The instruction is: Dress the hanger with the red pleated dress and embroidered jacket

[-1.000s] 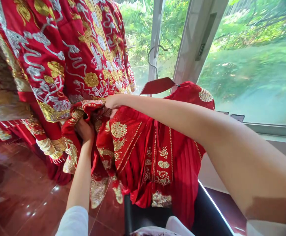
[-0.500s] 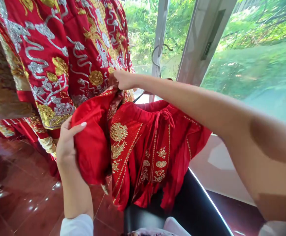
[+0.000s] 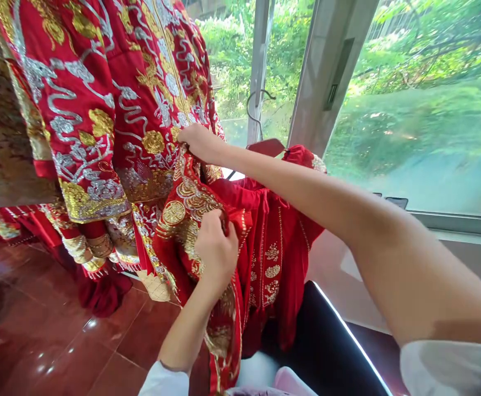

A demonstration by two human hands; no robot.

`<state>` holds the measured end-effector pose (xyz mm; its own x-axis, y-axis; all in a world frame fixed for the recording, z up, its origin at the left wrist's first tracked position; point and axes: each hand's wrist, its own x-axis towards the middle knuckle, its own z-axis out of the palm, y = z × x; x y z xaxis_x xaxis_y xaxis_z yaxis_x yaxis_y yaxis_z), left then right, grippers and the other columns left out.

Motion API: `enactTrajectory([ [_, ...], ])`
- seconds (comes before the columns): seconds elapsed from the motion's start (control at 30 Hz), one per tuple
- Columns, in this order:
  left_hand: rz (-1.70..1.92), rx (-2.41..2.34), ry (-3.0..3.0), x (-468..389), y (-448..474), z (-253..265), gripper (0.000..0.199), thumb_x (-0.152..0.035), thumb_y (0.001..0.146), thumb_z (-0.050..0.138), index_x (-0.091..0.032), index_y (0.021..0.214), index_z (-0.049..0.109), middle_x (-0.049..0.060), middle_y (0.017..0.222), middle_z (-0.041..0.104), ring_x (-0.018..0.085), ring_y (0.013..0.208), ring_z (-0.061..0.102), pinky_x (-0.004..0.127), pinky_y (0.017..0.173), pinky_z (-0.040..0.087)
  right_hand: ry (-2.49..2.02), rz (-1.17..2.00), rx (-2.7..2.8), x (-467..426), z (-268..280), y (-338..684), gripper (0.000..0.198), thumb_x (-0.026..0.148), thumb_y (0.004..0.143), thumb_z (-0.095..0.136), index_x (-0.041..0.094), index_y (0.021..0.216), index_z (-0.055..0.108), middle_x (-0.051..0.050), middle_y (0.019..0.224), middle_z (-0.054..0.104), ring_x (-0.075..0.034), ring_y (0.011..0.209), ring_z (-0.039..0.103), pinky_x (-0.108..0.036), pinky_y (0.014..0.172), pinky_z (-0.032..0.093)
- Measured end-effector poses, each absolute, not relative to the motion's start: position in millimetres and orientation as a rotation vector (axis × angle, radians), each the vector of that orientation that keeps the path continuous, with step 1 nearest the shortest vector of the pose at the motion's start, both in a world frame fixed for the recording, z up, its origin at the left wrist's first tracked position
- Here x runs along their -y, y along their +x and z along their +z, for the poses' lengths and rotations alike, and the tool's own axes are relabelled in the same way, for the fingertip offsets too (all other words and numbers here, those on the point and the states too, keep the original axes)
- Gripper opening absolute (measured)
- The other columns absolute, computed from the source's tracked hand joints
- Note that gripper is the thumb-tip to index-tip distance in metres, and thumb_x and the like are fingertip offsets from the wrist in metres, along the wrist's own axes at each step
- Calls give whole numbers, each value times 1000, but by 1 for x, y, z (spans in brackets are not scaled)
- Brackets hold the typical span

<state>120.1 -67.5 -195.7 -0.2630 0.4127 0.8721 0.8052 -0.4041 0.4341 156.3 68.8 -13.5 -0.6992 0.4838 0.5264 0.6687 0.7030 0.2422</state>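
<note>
A red jacket [image 3: 173, 213] with dense gold embroidery hangs between my hands, its front turned toward me. My right hand [image 3: 201, 143] reaches across from the right and pinches its upper edge. Lower down, my left hand [image 3: 216, 247] is closed on the jacket's front edge, fingers curled into the cloth. Just behind and to the right is a red skirt [image 3: 271, 253] with a tied waist and gold motifs. A brown hanger [image 3: 267, 147] with a metal hook rises above the skirt, partly hidden by my right forearm.
Red garments with silver and gold embroidery [image 3: 133, 110] hang close on the left. A black seat or tabletop [image 3: 327, 335] with a bright edge lies below the skirt. Windows [image 3: 414, 121] stand behind, at the right. The floor [image 3: 75, 352] has red-brown tiles.
My left hand has moved right from the plain red cloth to the jacket's edge. The gold-embroidered side now faces me. My right hand keeps its grip at the top.
</note>
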Motion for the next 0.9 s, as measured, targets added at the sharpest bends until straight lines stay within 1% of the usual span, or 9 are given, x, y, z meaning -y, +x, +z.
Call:
enactTrajectory([
  [0.07,-1598,1583,-1608,41,106,-201,12,-12,80,53,-21,88,53,4,83,62,19,78,60,28,65,41,-940,-583,2542,-64,-9,173,30,-2,78,39,8,92,63,-9,89,62,-14,81,50,-26,71,33],
  [0.17,-1530,1719,-1622,16,82,-196,14,-9,78,52,-22,85,52,4,85,62,20,78,59,29,66,39,-1054,-576,2606,-55,-10,204,26,-1,74,44,12,86,64,-6,80,61,-15,75,49,-29,68,31],
  [0.3,-1694,1725,-1736,5,96,-193,13,-11,76,51,-23,77,46,2,75,58,19,69,55,30,65,37,-1132,-586,2507,-49,-26,227,29,-1,74,44,17,85,65,-6,78,59,-16,76,49,-31,68,31],
  [0.47,-1850,1679,-2158,-6,132,-213,20,-8,73,53,-23,69,41,0,67,53,16,64,51,28,63,40,-1144,-573,2456,-53,-38,227,29,1,72,44,16,82,67,-7,79,61,-17,77,50,-32,68,32],
  [0.6,-1819,1648,-2167,20,124,-200,10,-29,81,59,-20,82,54,6,82,61,20,75,57,33,73,45,-1152,-544,2469,-51,-31,222,32,0,68,43,12,82,69,-10,84,64,-18,81,53,-32,68,34],
  [0.67,-1819,1519,-1948,37,120,-179,22,-35,82,60,-18,96,58,12,102,61,26,98,57,39,89,44,-1182,-497,2469,-49,-26,220,32,0,68,43,9,83,70,-12,84,66,-19,80,54,-32,68,36],
  [0.77,-1765,1447,-1734,37,116,-140,46,-31,74,67,-15,115,55,18,128,51,34,127,41,46,106,31,-1190,-435,2460,-49,-22,218,32,1,70,44,7,85,71,-12,82,67,-19,80,55,-32,71,38],
  [0.83,-1694,1538,-1859,16,113,-116,54,-26,68,71,-13,118,54,19,122,56,35,123,46,47,103,34,-1215,-407,2446,-52,-19,218,30,2,72,45,7,87,71,-11,82,67,-19,80,56,-32,72,39],
  [0.9,-1616,1616,-2058,-10,106,-98,47,-21,64,72,-13,109,60,15,104,64,34,108,56,44,94,41,-1269,-405,2444,-56,-17,219,28,2,72,47,7,87,71,-11,81,67,-19,81,56,-32,72,39],
])
